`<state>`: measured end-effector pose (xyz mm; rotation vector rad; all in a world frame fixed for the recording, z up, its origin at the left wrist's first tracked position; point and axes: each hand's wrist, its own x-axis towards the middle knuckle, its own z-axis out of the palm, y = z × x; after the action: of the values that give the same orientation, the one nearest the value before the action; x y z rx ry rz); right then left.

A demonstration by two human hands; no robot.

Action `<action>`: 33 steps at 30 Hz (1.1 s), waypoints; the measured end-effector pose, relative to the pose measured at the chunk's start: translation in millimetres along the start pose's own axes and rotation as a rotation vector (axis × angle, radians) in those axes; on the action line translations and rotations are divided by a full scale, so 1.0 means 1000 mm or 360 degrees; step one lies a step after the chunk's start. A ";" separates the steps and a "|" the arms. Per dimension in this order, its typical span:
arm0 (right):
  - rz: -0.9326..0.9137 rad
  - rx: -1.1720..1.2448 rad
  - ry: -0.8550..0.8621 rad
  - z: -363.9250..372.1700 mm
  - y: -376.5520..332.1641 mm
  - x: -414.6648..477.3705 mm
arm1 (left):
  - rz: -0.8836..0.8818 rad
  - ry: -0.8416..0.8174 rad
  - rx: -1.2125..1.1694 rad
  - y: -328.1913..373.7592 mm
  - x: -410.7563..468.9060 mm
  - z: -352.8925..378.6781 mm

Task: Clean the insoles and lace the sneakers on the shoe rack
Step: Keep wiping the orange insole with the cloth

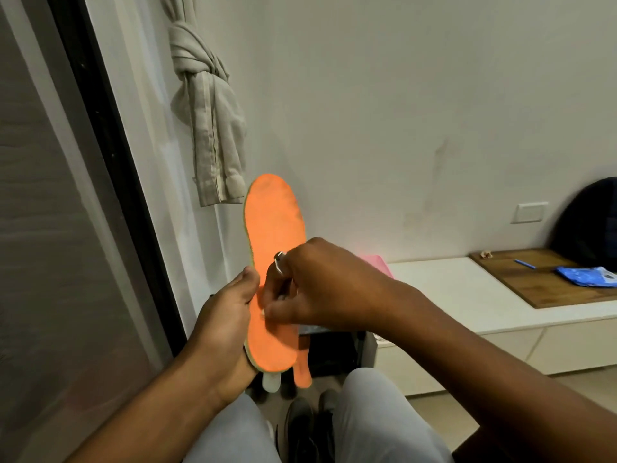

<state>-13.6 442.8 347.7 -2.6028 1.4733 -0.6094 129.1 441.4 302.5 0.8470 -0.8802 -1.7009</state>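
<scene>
My left hand (227, 315) grasps the insole (273, 222) by its left edge: thumb on the orange face, palm behind, the heel end just below my grip. It stands nearly upright, toe end well above my fingers (248, 279), in front of the wall (400, 111).

My right hand (320, 282) comes in from the right, and its fingers are curled against the middle of the orange face, close beside my left thumb. A ring (278, 262) sits on one of them. Whether they pinch anything small there I cannot tell.

Just under my left hand a white bottle (270, 382) shows its end. Beside it, lower than my right fingers, the tip of a second insole (302, 370) hangs down. Dark shoes (307, 426) lie between my knees, well below both hands.

A knotted curtain (207, 111) hangs above the insole's toe end. Well to the right of my right hand is a white surface (450, 289) carrying a wooden board (534, 279), with a blue pen (525, 263) and a blue packet (586, 276) on it.
</scene>
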 end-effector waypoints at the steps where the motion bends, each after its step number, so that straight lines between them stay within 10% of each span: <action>1: 0.0014 0.0118 -0.0099 0.000 -0.002 -0.001 | -0.0003 0.0040 0.0010 0.000 0.001 0.000; 10: 0.0084 -0.0349 0.0239 0.006 0.007 0.005 | 0.0133 0.0134 0.0190 -0.001 0.002 -0.001; 15: 0.0101 0.0210 -0.0260 -0.001 0.004 -0.001 | 0.0106 0.0242 0.0146 0.003 0.006 -0.003; 21: 0.0108 -0.0089 0.0295 0.008 0.014 0.010 | 0.0155 0.0242 0.0122 0.005 0.007 -0.005; 33: 0.0328 0.0536 0.0423 0.002 0.008 0.006 | 0.0173 -0.0278 -0.0354 0.008 -0.002 0.001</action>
<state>-16.7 433.7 345.3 -2.1493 1.5241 -1.1021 132.2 441.6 310.7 0.4995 -0.8188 -1.7570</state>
